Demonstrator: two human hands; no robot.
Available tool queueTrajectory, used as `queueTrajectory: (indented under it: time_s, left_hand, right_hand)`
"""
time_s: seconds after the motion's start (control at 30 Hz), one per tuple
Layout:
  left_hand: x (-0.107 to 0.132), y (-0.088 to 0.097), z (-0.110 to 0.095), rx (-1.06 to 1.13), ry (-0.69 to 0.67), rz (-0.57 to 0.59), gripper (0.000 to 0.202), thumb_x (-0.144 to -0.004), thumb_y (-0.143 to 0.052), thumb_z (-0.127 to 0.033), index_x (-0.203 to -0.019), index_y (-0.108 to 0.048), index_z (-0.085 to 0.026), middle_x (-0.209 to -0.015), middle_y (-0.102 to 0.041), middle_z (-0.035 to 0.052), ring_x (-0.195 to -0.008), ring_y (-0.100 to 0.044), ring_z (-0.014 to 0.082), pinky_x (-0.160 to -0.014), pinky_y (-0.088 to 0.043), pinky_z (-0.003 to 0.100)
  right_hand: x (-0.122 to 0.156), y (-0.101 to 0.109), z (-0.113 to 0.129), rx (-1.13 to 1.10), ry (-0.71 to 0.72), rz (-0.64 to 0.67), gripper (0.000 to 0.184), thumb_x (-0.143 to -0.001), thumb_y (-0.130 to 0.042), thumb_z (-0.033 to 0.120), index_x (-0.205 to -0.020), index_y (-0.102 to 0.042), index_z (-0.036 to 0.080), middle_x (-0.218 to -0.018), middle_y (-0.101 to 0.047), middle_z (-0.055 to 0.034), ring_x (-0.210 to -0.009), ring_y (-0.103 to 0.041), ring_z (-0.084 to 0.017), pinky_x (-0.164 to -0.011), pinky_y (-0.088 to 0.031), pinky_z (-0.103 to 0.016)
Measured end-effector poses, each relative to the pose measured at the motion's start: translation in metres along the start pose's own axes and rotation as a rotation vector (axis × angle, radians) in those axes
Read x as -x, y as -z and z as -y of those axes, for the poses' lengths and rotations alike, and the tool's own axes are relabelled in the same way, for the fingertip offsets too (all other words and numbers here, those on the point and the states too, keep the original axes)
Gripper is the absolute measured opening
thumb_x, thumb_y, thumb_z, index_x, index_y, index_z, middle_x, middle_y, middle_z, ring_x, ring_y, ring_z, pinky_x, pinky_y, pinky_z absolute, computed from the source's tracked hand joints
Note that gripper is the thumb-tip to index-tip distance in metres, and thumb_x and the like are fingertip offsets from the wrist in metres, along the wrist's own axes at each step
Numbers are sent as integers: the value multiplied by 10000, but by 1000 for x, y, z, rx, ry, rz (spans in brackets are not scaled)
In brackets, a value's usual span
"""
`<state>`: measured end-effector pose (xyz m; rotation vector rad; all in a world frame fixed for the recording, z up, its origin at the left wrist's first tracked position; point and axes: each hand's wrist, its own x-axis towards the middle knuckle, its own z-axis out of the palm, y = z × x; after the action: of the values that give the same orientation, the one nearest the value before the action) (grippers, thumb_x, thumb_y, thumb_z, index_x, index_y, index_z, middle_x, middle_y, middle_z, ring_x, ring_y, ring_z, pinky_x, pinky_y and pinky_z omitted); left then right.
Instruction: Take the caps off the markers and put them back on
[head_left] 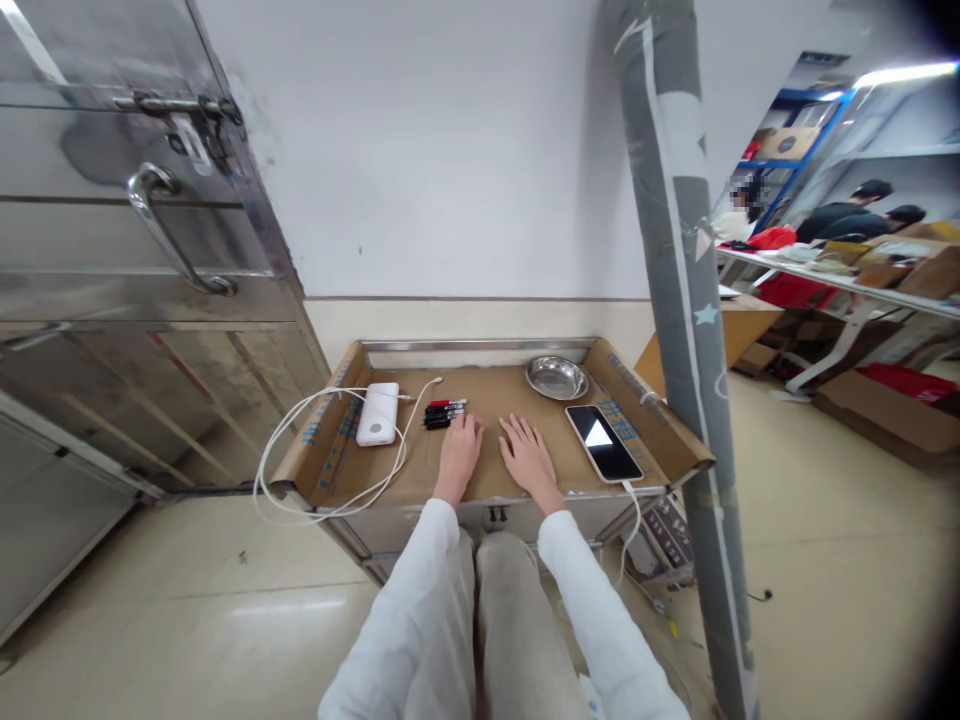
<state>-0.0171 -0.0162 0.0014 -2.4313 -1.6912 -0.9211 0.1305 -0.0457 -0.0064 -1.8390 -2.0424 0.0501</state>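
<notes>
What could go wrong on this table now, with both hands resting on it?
1. The white cable loops past the edge of the table; a snag could drag the power bank off.
2. The phone lies near the front edge, close to the right hand; a bump might push it off.
3. The left hand could scatter the pens.

Matt brown cardboard (487,470), a little rough, printed blue at the flaps. Under it a table (480,344) of dull brushed steel. Polished metal for the bowl (556,377), mirror-bright. Glossy glass on the phone (603,441), catching light. Smooth white plastic, satin rather than shiny, for the power bank (377,413); like white plastic skin on the cable (257,482). Shiny black and red plastic on the pens (444,413). Stainless steel door (112,250), smudged and streaky; handle (169,225) brighter. White cloth sleeves (405,620), beige cloth trousers (510,620), both matt. Glossy pale floor (187,600); matt painted wall (450,150).
</notes>
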Motion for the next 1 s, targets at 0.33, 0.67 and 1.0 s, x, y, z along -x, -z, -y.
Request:
queueTrajectory:
  time_s: [0.33, 0.67, 1.0]
  left_hand:
    - [-2, -1, -2, 115, -20, 139, 127, -923, -403, -191, -911, -528, -176, -929, -572, 49, -864, -578, 160, -805, -460, 293]
    - [-4, -2, -1, 121, -31, 140, 121, -919, -393, -174, -924, -514, -179, -925, -582, 53, -865, -576, 167, -807, -456, 305]
    - [10, 10, 6, -191, 204, -149, 275, -873, -378, -119, -1119, -500, -139, -1211, -515, 161, -1086, -509, 262, -894, -427, 417]
  right_hand:
    - [-2, -2, 0, 25, -14, -1, 466, -954, -280, 314, -1393, -400, 216, -1491, -330, -51, -1373, -285, -226, -1115, -205, -447]
    - [-3, -9, -2, 45, -12, -10, 478, -952, -272, 326, -1407, -382, 228, -1498, -314, -52, -1381, -269, -243, -1118, -186, -473]
    - [12, -2, 1, 33, 47, 55, 502, -951, -275, 346, -1435, -334, 228, -1510, -276, -42, -1397, -233, -252, -1127, -180, -497]
